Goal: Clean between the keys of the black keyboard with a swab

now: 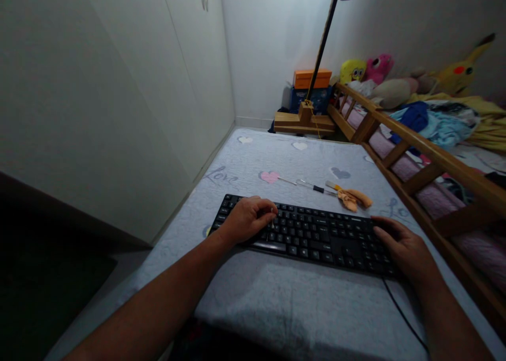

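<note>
A black keyboard (312, 234) lies at a slant on the pale blue bed cover (308, 298). Over its left half, my left hand (249, 218) pinches a thin white stick, like a cotton swab, whose lower tip points down at the keys. My right hand (403, 245) rests on the keyboard's right end, with thumb on top and fingers around the far edge. Behind the keyboard lie a thin white stick (286, 180), a wire tool with a black grip (318, 188), a small brush with a yellow handle (333, 185) and an orange cloth (353, 198).
A wooden bed rail (419, 137) runs along the right, with clothes and plush toys beyond it. White cabinet doors (158, 87) stand on the left. A wooden stand (304, 119) with a dark pole is at the back. The keyboard's cable (403, 313) trails toward me.
</note>
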The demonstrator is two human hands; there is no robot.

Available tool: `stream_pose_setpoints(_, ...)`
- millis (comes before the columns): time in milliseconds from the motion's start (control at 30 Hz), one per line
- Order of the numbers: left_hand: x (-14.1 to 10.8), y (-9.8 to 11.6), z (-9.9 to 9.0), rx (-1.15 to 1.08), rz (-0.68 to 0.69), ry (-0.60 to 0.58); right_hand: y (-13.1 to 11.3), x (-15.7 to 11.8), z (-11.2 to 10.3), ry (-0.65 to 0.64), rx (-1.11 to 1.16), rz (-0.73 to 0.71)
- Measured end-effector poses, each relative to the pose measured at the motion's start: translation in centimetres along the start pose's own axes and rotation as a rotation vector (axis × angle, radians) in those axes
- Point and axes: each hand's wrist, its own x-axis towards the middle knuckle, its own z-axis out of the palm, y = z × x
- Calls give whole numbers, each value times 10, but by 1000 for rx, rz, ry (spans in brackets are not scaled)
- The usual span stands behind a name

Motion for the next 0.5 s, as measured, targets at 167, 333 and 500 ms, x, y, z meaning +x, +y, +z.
stream_pose_setpoints(167, 0, -2, 1, 14, -6, 39, -1, 0, 0, 2, 2, -9)
stream_pose_setpoints(333, -1, -2, -1, 2, -3, 14, -5, -3, -1, -1, 58, -19)
stream_pose_setpoints(500, -2, -3, -2, -85, -3, -36, -6, -7, -9, 132, 172, -21)
